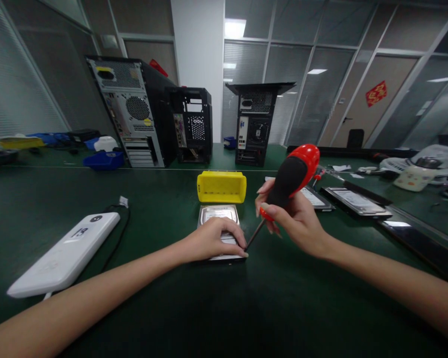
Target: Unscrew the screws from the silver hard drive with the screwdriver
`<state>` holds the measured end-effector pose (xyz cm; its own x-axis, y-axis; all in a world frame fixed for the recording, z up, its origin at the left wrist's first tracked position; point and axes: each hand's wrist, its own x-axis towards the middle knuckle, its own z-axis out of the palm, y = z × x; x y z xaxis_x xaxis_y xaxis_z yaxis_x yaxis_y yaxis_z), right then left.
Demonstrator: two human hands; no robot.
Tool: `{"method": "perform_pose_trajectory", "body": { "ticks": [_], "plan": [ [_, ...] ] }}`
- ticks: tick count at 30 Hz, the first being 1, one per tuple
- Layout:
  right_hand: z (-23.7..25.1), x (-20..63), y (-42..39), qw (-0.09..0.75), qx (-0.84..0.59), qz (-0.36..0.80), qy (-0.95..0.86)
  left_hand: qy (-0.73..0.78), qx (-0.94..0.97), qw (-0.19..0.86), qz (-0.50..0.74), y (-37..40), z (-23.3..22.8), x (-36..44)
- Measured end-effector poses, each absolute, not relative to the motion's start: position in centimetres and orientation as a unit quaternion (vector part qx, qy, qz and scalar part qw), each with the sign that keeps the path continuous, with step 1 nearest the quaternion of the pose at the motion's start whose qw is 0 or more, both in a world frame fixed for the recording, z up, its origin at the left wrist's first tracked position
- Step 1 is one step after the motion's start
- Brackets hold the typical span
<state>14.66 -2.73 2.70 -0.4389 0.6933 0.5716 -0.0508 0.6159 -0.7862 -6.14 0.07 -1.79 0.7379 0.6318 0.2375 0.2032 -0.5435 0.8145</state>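
A hard drive (219, 213) lies on the green table in front of me, its label partly covered by my left hand (218, 238). That hand rests across the drive and grips it, thumb and fingertips at its near right corner. In my right hand (293, 219) is a red and black screwdriver (291, 174), held by the handle at a slant. Its shaft runs down and left, and the tip meets the right edge of the drive beside my left fingertips. Whether a screw sits under the tip cannot be made out.
Just beyond the drive stands a yellow bin (222, 188). More hard drives (358, 201) lie to the right, near a second screwdriver (318, 175). A white power bank (69, 251) with a cable is on the left. Computer cases (149, 112) line the back, beside a blue bin (103, 160).
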Motion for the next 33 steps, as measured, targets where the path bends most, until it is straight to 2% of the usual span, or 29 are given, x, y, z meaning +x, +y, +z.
{"method": "perform_pose_trajectory", "body": {
  "ticks": [17,33],
  "plan": [
    [2.60,14.13,-2.21,0.480,-0.203,0.359,-0.774,0.218,0.868,0.363,0.260,0.18,-1.70,-5.90],
    [2.62,14.08,-1.99,0.498,-0.218,0.370,-0.754,0.227,0.862,0.377,0.252,0.18,-1.37,-6.29]
  ]
}}
